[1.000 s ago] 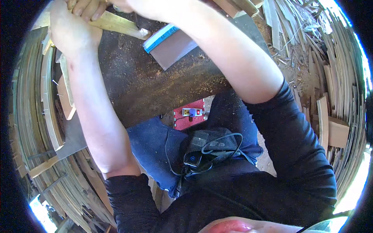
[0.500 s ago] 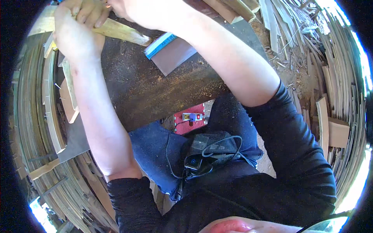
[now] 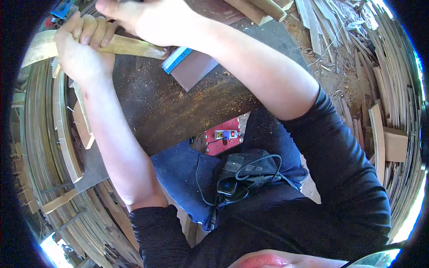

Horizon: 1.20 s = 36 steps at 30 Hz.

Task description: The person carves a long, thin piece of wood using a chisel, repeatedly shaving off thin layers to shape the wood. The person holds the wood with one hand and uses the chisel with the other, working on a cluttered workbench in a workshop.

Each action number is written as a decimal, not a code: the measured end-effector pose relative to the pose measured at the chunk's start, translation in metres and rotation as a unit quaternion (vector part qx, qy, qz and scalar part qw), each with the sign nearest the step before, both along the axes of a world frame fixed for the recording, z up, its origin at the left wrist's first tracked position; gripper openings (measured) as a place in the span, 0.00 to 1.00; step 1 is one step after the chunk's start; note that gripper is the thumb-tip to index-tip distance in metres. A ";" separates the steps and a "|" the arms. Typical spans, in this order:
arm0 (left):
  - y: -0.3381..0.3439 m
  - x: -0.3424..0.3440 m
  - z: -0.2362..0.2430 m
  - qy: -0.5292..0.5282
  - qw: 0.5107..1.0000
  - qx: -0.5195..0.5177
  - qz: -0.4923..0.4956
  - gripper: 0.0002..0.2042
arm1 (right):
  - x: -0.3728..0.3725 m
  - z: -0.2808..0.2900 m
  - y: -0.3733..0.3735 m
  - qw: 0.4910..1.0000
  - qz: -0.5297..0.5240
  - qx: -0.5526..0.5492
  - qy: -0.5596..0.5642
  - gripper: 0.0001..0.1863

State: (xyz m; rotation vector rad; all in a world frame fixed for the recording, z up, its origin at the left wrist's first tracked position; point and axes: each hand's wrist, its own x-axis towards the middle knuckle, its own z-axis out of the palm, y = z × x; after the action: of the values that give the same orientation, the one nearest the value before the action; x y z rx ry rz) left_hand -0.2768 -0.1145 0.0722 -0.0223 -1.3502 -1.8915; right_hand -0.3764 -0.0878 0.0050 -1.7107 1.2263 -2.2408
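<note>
The wooden piece [image 3: 134,46] is at the far left of the scene, its right end over the table [image 3: 178,116]. The left hand [image 3: 85,56] has its fingers wrapped around it. The right hand [image 3: 154,20] is just to the right; whether it grips something, I cannot tell. A brown, blue-banded sheet [image 3: 193,71] lies near that right end.

There is room to pass over the dusty bench top [image 3: 163,109] at 10 o'clock, between left forearm [image 3: 117,129] (9) and right forearm [image 3: 263,69] at 1; the wooden piece [image 3: 136,46] at 11 and blue-edged brown sheet [image 3: 193,73] towards 12 obstruct.
</note>
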 end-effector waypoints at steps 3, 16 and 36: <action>-0.007 -0.003 -0.007 0.017 0.999 -0.023 -0.026 0.15 | -0.002 0.050 0.075 0.961 0.256 0.049 -0.090 0.15; 0.007 -0.001 0.000 -0.009 1.000 -0.003 0.030 0.18 | 0.005 0.055 0.083 0.977 0.196 0.071 -0.044 0.14; -0.008 -0.005 -0.003 -0.036 0.999 0.019 0.029 0.16 | 0.020 0.046 0.066 0.983 0.123 -0.006 -0.138 0.14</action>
State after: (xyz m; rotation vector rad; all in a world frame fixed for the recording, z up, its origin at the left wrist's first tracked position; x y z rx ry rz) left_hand -0.2822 -0.1229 0.0688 0.1050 -1.3483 -1.8852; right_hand -0.3563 -0.0223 0.0506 -1.4035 0.8899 -2.2421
